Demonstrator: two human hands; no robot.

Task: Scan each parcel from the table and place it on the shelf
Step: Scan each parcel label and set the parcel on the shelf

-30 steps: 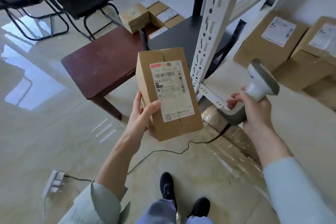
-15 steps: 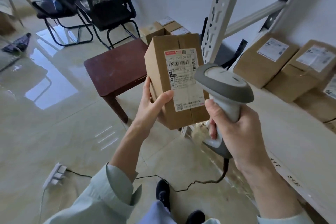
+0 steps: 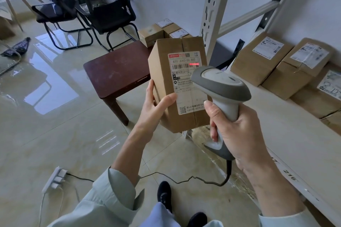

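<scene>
My left hand [image 3: 155, 108] grasps the parcel [image 3: 177, 86] upright above the floor, beyond the shelf's [image 3: 287, 134] front edge. My right hand [image 3: 238, 131] clenches the scanner [image 3: 219, 86]; red light crosses the label [image 3: 186, 79].

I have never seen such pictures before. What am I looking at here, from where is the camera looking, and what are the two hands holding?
The camera sits on a person's head and looks forward and down, so you see that person's own arms. The left hand holds a cardboard parcel upright, its label facing the camera. The right hand grips a grey barcode scanner; a red light line falls on the label's barcode. At right, a pale shelf carries other parcels. Behind is a dark brown table, its visible top bare, with more boxes beyond.
</scene>
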